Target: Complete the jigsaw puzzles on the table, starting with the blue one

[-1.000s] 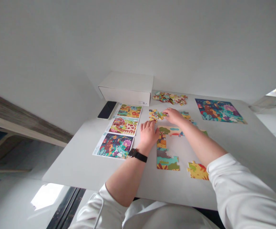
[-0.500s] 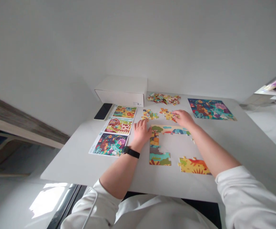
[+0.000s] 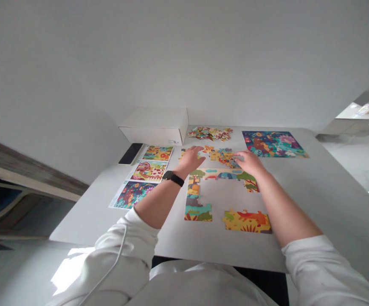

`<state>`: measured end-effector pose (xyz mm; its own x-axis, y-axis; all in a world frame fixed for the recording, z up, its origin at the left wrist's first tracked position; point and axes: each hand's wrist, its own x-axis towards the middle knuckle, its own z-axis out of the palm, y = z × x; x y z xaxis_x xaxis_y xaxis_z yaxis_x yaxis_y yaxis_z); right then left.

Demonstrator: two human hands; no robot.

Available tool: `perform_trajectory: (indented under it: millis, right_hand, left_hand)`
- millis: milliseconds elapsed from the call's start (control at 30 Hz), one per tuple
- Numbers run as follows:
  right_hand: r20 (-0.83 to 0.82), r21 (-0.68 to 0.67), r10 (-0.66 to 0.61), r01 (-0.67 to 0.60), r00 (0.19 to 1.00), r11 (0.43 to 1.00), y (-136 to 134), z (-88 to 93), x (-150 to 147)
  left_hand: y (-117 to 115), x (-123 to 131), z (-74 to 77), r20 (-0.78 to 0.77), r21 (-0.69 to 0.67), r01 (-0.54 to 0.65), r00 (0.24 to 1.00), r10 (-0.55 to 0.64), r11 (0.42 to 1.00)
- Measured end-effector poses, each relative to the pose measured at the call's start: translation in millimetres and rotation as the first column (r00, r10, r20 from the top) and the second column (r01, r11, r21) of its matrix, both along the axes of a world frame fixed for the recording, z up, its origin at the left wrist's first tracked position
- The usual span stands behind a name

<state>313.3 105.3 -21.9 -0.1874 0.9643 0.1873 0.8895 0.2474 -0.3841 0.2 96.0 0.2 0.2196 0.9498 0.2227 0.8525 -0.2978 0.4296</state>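
Colourful cardboard jigsaw pieces (image 3: pixel 222 156): top and left edges (image 3: pixel 222 174) joined on white bench (image 3: pixel 308 191); loose heap (image 3: pixel 209 134) remains; left hand (image 3: pixel 189 159), right hand (image 3: pixel 249 163) spread, any hold unclear.

No words or numbers can be read on the jigsaw pieces (image 3: pixel 222 156) or the picture cards (image 3: pixel 131 194). A small printed label (image 3: pixel 173 142), too small to be read, is placed at the near right corner of the white cardboard box (image 3: pixel 152 131).

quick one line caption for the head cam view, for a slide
Left hand and right hand reach over jigsaw pieces on a white table, beside a part-built puzzle and picture sheets.
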Motion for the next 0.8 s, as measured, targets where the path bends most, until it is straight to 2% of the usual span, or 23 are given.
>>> perform_trajectory:
  millis: [167, 367, 500, 667, 800]
  right_hand:
    - [-0.012, 0.006, -0.061, 0.061, 0.998, 0.998, 2.6, -2.2, -0.5]
    - [0.048, -0.135, -0.081, 0.086, 0.996, 0.987, 6.3, -4.8, 0.4]
    - [0.083, -0.185, -0.044, 0.059, 0.996, 0.981, 7.2, -5.5, 2.5]
    - [0.075, -0.2, -0.049, 0.064, 0.996, 0.978, 6.2, -3.8, 1.6]
    - [-0.034, -0.196, -0.072, 0.064, 0.997, 0.979, 8.1, -2.8, 4.7]
  left_hand:
    - [29.7, 31.1, -2.5, -0.187, -0.088, 0.105, 0.975, -0.12, 0.991]
    - [46.9, 54.1, -13.7, -0.263, -0.129, 0.122, 0.953, -0.152, 0.984]
    - [50.7, 53.2, -15.9, -0.26, -0.15, 0.1, 0.956, -0.137, 0.984]
    - [47.2, 45.8, -14.8, -0.241, -0.139, 0.145, 0.955, -0.175, 0.98]
    - [42.8, 36.1, -11.0, -0.29, -0.156, 0.104, 0.946, -0.146, 0.982]
